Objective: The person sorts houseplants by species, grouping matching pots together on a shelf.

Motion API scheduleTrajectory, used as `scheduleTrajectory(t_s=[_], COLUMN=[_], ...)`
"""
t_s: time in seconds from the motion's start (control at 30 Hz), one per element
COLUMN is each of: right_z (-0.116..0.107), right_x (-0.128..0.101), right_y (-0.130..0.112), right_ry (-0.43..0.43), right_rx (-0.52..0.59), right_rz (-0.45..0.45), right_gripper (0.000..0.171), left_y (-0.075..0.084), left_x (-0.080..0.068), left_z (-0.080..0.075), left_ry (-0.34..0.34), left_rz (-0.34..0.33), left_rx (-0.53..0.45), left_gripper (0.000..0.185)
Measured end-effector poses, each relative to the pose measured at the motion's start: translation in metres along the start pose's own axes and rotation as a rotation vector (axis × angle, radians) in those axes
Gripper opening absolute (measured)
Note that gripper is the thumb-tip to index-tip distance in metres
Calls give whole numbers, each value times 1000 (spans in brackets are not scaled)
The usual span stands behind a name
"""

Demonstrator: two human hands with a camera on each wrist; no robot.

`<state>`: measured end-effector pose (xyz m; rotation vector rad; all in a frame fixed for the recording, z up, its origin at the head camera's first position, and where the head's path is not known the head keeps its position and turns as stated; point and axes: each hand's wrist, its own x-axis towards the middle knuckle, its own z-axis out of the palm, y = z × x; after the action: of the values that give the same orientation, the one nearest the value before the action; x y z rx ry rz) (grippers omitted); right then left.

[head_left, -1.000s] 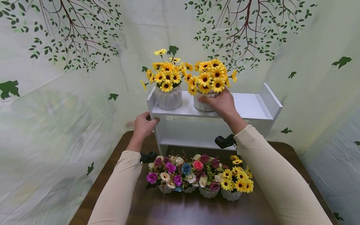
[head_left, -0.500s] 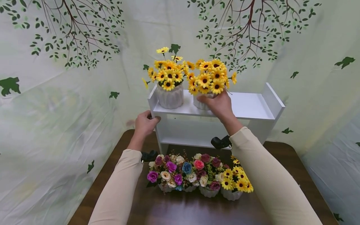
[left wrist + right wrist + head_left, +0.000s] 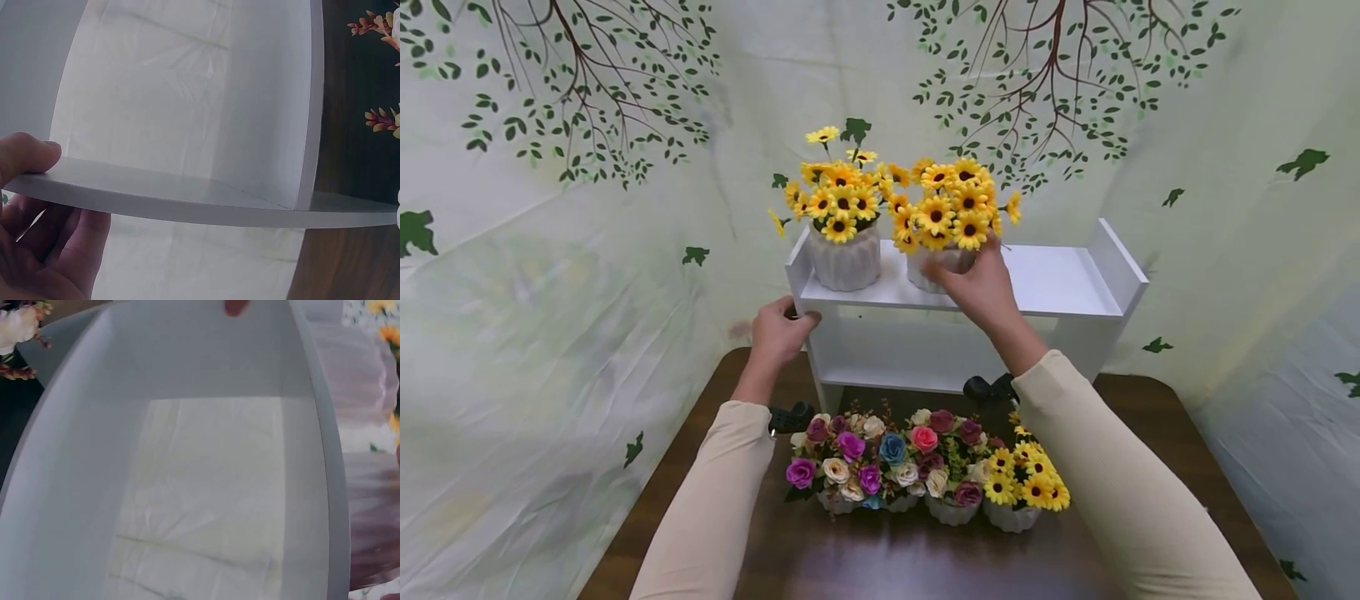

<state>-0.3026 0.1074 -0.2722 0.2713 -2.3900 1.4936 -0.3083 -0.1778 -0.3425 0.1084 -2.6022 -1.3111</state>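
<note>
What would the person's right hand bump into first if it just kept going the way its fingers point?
The right hand already grips the white pot of sunflowers on the shelf's top board. Pushed further, that pot would probably meet the neighbouring sunflower pot first, though depth is hard to judge.

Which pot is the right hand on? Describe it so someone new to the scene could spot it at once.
Find the white shelf unit at the back of the wooden table. Two white ribbed sunflower pots stand side by side on its top board. The one meant is the right-hand sunflower pot, gripped by the right hand; the left-hand sunflower pot by the shelf's end is untouched.
</note>
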Motion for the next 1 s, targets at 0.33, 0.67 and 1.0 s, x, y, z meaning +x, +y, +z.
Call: scheduleTrajectory(t_s=[0.33, 0.67, 1.0], right_z=[-22, -67, -102], right_x=[-55, -141, -229], right_y=[13, 76, 176], right_ry=[27, 79, -803], right_rx=[-167, -289, -89], right_rz=[-85, -526, 2], right_gripper=[86, 44, 23], left_y=[-2, 1, -1], left_x=[3, 2, 2], left_z=[-1, 1, 0], left_ry=[1, 1, -17], left_rz=[7, 21, 6], left_rx=[35, 45, 8], left_gripper=[40, 38, 41])
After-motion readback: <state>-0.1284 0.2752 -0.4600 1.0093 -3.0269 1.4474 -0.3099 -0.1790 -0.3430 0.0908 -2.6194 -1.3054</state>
